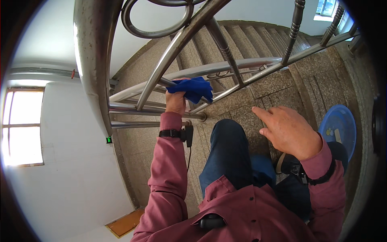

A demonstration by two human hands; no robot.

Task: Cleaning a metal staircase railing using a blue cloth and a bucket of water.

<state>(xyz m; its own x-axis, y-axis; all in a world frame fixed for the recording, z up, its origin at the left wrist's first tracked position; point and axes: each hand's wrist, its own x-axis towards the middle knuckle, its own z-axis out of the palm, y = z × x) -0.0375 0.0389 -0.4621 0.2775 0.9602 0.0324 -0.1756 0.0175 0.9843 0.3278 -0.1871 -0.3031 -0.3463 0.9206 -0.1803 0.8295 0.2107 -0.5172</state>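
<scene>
My left hand [175, 103] is closed around a blue cloth [194, 89], which is wrapped over a bar of the metal stair railing [167, 60]. Part of the left fingers is hidden behind the cloth. Over the stone steps, to the right of my knee, my right hand [291, 132] is held in the air with nothing in it. Its index finger is stretched out and its thumb stands apart. Nearest to the right hand is a blue plastic basin [350, 121] with a few small, pale things inside that I cannot make out.
A thick metal handrail [96, 60] runs close on the left. Twisted balusters [296, 24] rise at the far right. Stone stairs [246, 42] curve away beyond the railing. On the left a white wall [76, 177] holds a bright window [24, 127]; a small green sign [109, 140] sits near its edge.
</scene>
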